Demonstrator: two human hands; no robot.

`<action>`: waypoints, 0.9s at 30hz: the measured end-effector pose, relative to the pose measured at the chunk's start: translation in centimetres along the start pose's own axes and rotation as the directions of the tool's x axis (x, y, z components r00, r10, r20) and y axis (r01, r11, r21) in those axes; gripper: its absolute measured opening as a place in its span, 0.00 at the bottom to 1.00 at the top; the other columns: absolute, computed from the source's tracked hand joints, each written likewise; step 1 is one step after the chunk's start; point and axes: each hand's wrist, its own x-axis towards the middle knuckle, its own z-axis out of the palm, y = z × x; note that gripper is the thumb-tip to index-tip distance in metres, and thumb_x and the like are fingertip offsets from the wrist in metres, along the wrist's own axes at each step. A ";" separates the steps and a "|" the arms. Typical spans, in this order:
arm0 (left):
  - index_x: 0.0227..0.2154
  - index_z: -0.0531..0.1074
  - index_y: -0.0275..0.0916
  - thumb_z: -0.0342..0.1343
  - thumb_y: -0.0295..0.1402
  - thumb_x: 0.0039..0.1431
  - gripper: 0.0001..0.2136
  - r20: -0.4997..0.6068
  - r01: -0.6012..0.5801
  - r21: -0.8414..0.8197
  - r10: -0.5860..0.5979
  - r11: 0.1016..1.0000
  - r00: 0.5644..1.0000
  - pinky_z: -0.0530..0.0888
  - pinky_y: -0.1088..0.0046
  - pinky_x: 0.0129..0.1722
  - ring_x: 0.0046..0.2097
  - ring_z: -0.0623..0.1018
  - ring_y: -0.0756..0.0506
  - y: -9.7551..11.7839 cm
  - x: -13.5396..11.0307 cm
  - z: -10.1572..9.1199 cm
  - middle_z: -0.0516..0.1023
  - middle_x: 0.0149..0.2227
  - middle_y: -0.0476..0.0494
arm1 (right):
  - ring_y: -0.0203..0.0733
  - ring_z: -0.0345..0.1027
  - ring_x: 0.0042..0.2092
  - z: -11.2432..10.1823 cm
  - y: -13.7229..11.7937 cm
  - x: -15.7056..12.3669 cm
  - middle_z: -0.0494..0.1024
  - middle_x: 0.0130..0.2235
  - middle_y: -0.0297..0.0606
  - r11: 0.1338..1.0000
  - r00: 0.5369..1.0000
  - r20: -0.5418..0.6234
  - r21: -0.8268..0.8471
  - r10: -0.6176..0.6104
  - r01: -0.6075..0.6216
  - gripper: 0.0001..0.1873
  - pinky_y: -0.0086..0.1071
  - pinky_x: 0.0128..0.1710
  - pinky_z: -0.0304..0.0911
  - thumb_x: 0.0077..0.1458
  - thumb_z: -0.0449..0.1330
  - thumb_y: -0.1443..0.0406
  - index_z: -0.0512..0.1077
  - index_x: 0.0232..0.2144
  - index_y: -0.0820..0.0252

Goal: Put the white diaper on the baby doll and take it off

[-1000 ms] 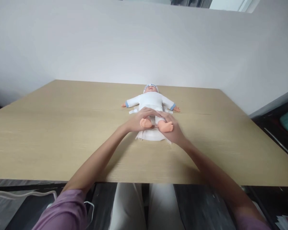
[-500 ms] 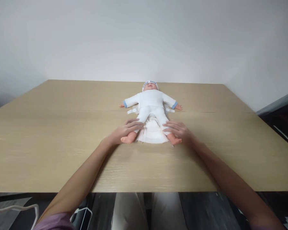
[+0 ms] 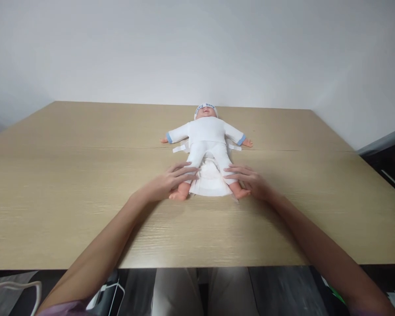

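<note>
A baby doll (image 3: 206, 131) in a white outfit with blue cuffs and a lettered cap lies on its back, arms spread and legs apart. Under its hips and between its legs is a white diaper (image 3: 211, 182), unfolded, with its tabs sticking out at both sides of the waist. The fingers of my left hand (image 3: 173, 180) rest spread across the doll's lower leg on the left. On the other lower leg lie the outstretched fingers of my right hand (image 3: 248, 179). Both thumbs are hidden.
The doll lies on a wide wooden table (image 3: 85, 184) with a seam across it, against a pale wall (image 3: 197, 48). Below the front edge are my trousered legs (image 3: 174, 292), and a white cable (image 3: 13, 285) at the lower left. A dark object (image 3: 388, 162) stands right of the table.
The doll's foot on the left has shifted slightly inward beside my left hand. My right hand stays on the other leg. The camera view has shifted a little.
</note>
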 end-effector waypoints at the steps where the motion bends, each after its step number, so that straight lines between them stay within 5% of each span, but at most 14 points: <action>1: 0.72 0.68 0.52 0.57 0.22 0.67 0.32 -0.006 0.002 -0.007 -0.002 1.000 1.000 0.69 0.36 0.73 0.78 0.62 0.31 -0.1 0.0 0.1 0.69 0.76 0.44 | 0.49 0.69 0.72 0.0 0.1 0.0 0.80 0.66 0.39 0.999 1.000 -0.003 0.031 0.010 -0.010 0.23 0.52 0.72 0.68 0.78 0.49 0.64 0.81 0.60 0.46; 9: 0.68 0.72 0.51 0.45 0.31 0.79 0.21 -0.012 0.088 -0.089 -0.090 0.992 0.996 0.68 0.41 0.74 0.77 0.64 0.33 1.3 0.4 -0.6 0.72 0.73 0.44 | 0.51 0.68 0.72 -0.4 -0.7 0.3 0.81 0.65 0.42 0.990 0.997 0.014 0.123 0.071 -0.072 0.23 0.54 0.73 0.66 0.79 0.48 0.56 0.77 0.65 0.50; 11: 0.69 0.70 0.49 0.50 0.40 0.79 0.20 -0.013 0.147 -0.085 -0.149 0.985 0.989 0.67 0.42 0.74 0.76 0.64 0.31 2.6 0.8 -0.5 0.73 0.71 0.41 | 0.56 0.66 0.74 -0.3 -2.2 0.3 0.79 0.67 0.45 0.996 0.995 0.038 0.015 0.090 -0.091 0.26 0.57 0.73 0.65 0.77 0.55 0.51 0.72 0.69 0.51; 15: 0.65 0.70 0.43 0.68 0.56 0.63 0.34 -0.072 0.268 0.008 -0.267 0.963 0.961 0.68 0.39 0.71 0.74 0.63 0.22 4.7 1.7 1.4 0.73 0.69 0.34 | 0.65 0.59 0.77 1.1 -5.5 0.3 0.72 0.72 0.51 0.960 0.990 0.035 -0.252 0.138 -0.125 0.44 0.62 0.74 0.61 0.66 0.67 0.45 0.64 0.76 0.54; 20: 0.51 0.75 0.44 0.57 0.41 0.73 0.10 -0.188 0.325 0.074 -0.307 0.943 0.933 0.70 0.42 0.66 0.64 0.72 0.29 4.7 2.9 2.7 0.79 0.58 0.37 | 0.60 0.65 0.72 2.7 -6.6 1.1 0.78 0.66 0.50 0.914 0.978 -0.021 -0.352 0.206 -0.200 0.24 0.58 0.70 0.65 0.72 0.55 0.67 0.75 0.67 0.54; 23: 0.44 0.76 0.44 0.48 0.43 0.78 0.14 -0.227 0.357 -0.023 -0.352 0.934 0.908 0.72 0.48 0.61 0.53 0.76 0.34 3.5 4.2 1.1 0.81 0.47 0.39 | 0.58 0.74 0.61 1.9 -5.5 2.6 0.83 0.55 0.50 0.917 0.959 -0.079 -0.280 0.272 -0.283 0.20 0.52 0.62 0.71 0.73 0.50 0.68 0.80 0.56 0.56; 27: 0.47 0.76 0.41 0.50 0.50 0.76 0.18 -0.375 0.337 -0.265 -0.419 0.903 0.827 0.70 0.54 0.64 0.57 0.75 0.35 0.4 7.5 -1.9 0.79 0.55 0.37 | 0.57 0.76 0.51 -0.1 -2.3 6.7 0.82 0.48 0.49 0.930 0.917 -0.242 -0.112 0.316 -0.350 0.19 0.48 0.57 0.71 0.75 0.49 0.60 0.79 0.50 0.58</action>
